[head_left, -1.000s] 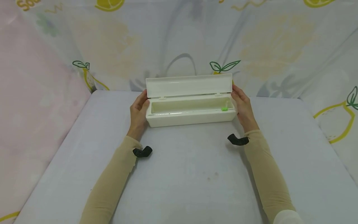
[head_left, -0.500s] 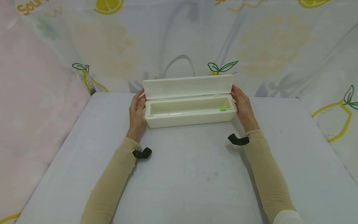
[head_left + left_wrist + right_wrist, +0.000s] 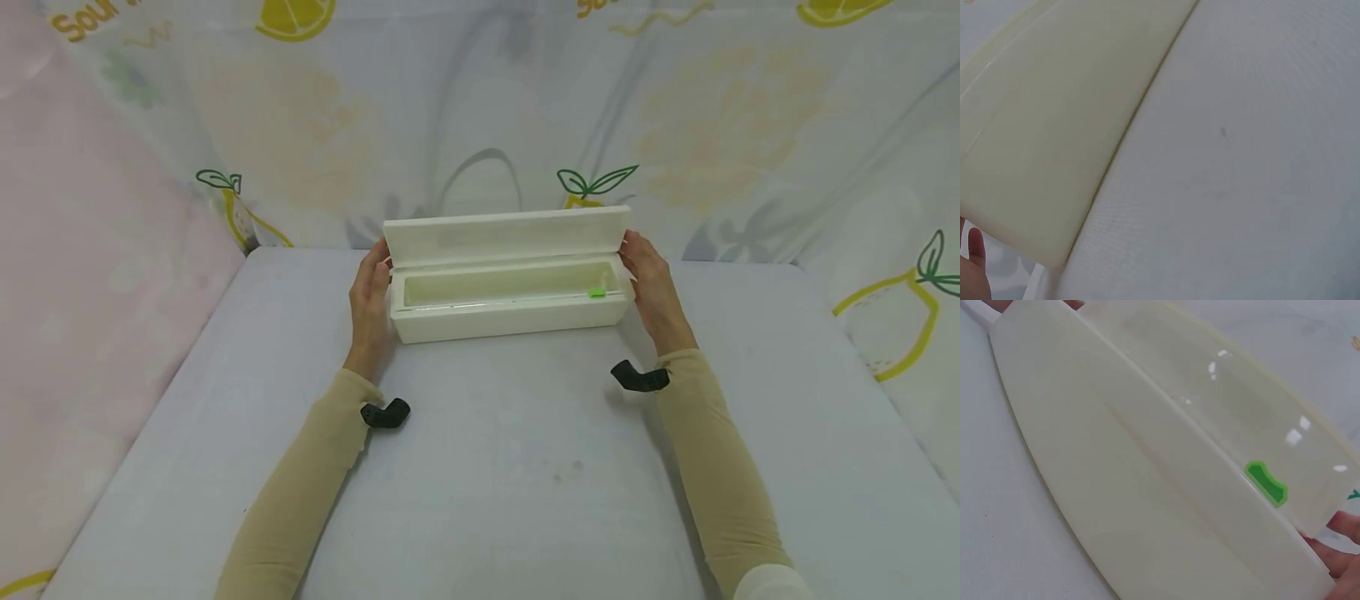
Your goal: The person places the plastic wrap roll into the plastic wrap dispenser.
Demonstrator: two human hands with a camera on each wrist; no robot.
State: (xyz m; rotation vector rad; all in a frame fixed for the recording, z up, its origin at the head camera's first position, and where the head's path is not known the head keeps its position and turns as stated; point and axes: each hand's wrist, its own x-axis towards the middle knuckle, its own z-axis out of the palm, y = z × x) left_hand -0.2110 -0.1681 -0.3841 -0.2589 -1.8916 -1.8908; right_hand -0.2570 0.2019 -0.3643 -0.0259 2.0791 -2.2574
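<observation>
A long white cling film dispenser stands on the table with its hinged lid raised at the back. Its trough looks bare inside, and a green slider sits near the right end of the front rim. At the left end my left hand holds the lid's side, fingertips partly hidden behind it. My right hand does likewise at the other end. In the left wrist view, fingers show by the dispenser's end; in the right wrist view, fingers curl around the back corner.
A white cloth covers the table. Close behind the dispenser hangs a lemon-print curtain, continuing along both sides. Black wrist cameras jut inward from both sleeves.
The lid has tipped forward a little, its top edge lower in the head view. The left fingers have shifted up toward the lid's side; the dispenser's body has hardly moved.
</observation>
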